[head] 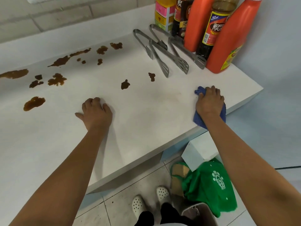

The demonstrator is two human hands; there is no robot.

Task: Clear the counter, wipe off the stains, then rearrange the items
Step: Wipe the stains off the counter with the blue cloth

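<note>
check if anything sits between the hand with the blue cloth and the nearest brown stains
Nothing visible does. The right hand holds the blue cloth on bare white counter, and the stretch to the two nearest stains is open. The tongs lie farther back.

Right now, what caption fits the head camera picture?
Right hand presses blue cloth on white counter; brown stains remain.

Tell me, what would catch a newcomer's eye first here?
Probably the brown stains spattered over the left and middle of the white counter. Next, the right hand gripping a blue cloth near the counter's right edge, while the left hand rests on the surface. Behind, orange bottles stand in the far right corner beside metal tongs.
</note>
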